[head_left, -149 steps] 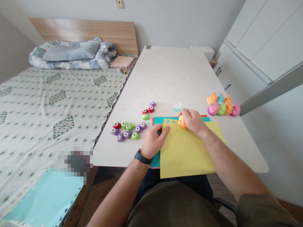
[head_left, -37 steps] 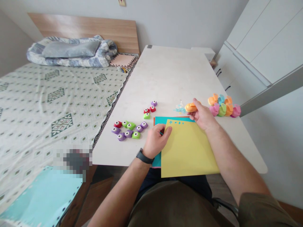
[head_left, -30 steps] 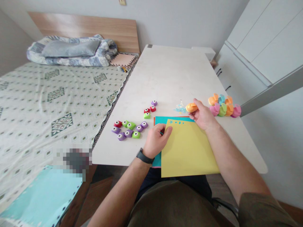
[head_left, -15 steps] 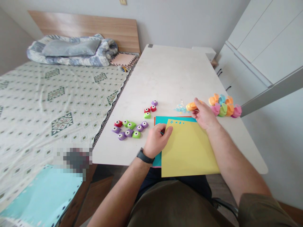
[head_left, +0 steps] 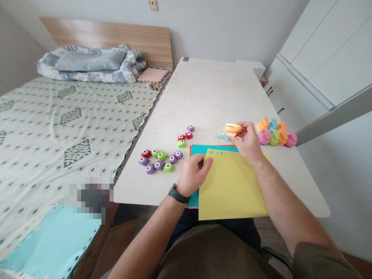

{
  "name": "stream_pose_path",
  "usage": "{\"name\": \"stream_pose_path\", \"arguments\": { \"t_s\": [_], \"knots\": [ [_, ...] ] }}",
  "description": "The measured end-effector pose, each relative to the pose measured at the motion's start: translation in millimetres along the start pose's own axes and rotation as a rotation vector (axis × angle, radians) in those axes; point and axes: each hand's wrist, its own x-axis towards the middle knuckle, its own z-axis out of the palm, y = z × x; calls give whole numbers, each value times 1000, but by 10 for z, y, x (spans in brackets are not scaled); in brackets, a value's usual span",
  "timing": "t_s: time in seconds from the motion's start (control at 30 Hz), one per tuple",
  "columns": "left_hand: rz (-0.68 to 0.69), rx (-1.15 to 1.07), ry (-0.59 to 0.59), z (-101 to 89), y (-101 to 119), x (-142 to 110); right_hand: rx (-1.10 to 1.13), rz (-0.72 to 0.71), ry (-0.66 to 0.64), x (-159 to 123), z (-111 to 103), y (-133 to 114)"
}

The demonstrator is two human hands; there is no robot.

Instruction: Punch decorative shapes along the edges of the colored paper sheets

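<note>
My left hand [head_left: 195, 174] pinches the upper left edge of a yellow sheet of paper [head_left: 229, 190], its thumb on top. Along the sheet's top edge runs a short row of small punched shapes [head_left: 217, 152], through which blue shows. Between the thumb and fingers of my right hand [head_left: 248, 143] is an orange craft punch [head_left: 233, 130], held just above the table beyond the sheet's top edge. Under the yellow sheet lie a blue sheet [head_left: 200, 148] and a sliver of orange-red paper. Small paper cut-outs [head_left: 221, 134] are scattered to the left of the punch.
Several small purple, red and green punches [head_left: 161, 155] stand left of the papers on the white table [head_left: 215, 89]. Larger coloured punches [head_left: 276, 133] cluster at the right. A bed [head_left: 99, 112] with a light blue sheet [head_left: 55, 240] is to the left.
My right hand has turned the orange punch over, so its slotted side now faces me, and moved slightly right. My left hand keeps its hold on the yellow paper.
</note>
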Motion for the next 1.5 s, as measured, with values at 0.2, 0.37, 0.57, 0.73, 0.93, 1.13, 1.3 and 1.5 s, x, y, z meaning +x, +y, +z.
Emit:
{"name": "stream_pose_path", "arguments": {
  "t_s": [0.2,0.37,0.57,0.73,0.93,1.13,1.3,1.5],
  "knots": [
    [1,4,-1,3,-4,-3,-273,-382,-17,-80,0,-159],
    [-10,0,-18,-8,6,-2,-420,-556,-7,-95,-7,-264],
    [-3,8,-16,-4,-3,0,-441,-587,-10,-99,-13,-258],
    [6,8,-16,-2,-5,8,-428,-537,-24,-134,-24,-247],
    [11,11,-11,-12,14,10,-336,-450,57,-140,-13,-304],
    [91,-21,-104,-16,36,-21,2,-159,200,-78,-37,-345],
    [197,-26,-235,-17,74,-46,146,107,128,-61,-79,-376],
    [259,-45,-352,-45,113,-60,134,271,-40,-96,-71,-395]
  ]
}}
